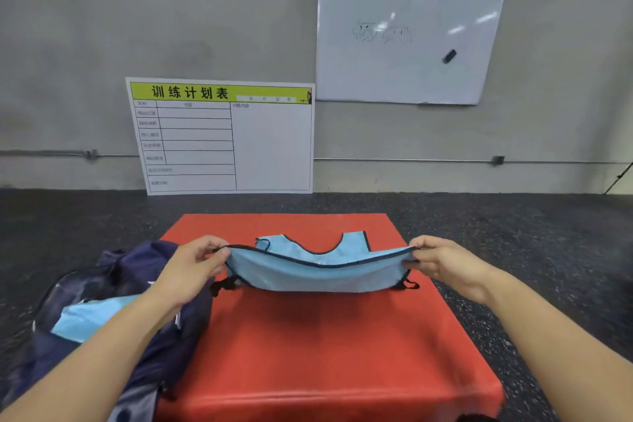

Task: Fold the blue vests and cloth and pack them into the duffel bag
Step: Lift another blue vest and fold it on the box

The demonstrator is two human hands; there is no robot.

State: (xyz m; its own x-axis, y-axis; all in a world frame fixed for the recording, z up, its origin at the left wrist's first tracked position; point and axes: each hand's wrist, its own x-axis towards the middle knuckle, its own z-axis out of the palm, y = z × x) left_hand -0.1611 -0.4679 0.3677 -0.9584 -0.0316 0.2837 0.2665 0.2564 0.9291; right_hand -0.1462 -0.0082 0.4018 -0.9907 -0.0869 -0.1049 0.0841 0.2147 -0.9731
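A light blue mesh vest with dark navy piping point(318, 271) is stretched between the two hands above the far half of a red padded square mat point(329, 353) that lies on a dark speckled floor point(548, 250). The left hand point(191, 271) pinches the vest's left edge, thumb on top and fingers curled beneath the trim; the right hand point(442, 264) pinches the right edge in the same way, so the cloth sags in a shallow curve between them. The vest's near fold hangs just over the mat, while its far part, with the scooped neckline, lies on the mat beyond the hands. Small black straps dangle from the lower corners on both sides. To the left, partly on the mat's left edge and partly on the floor, sits a dark navy fabric duffel bag point(113, 284), open at the top, under the left forearm. Inside its opening lies a folded light blue cloth piece point(89, 315). On the far side, leaning against a grey concrete wall point(102, 27), stands a white schedule board with a yellow-green header point(222, 137). To the right of it and higher on the wall hangs a white dry-erase board point(407, 34) with a small black eraser point(449, 56) stuck on it.
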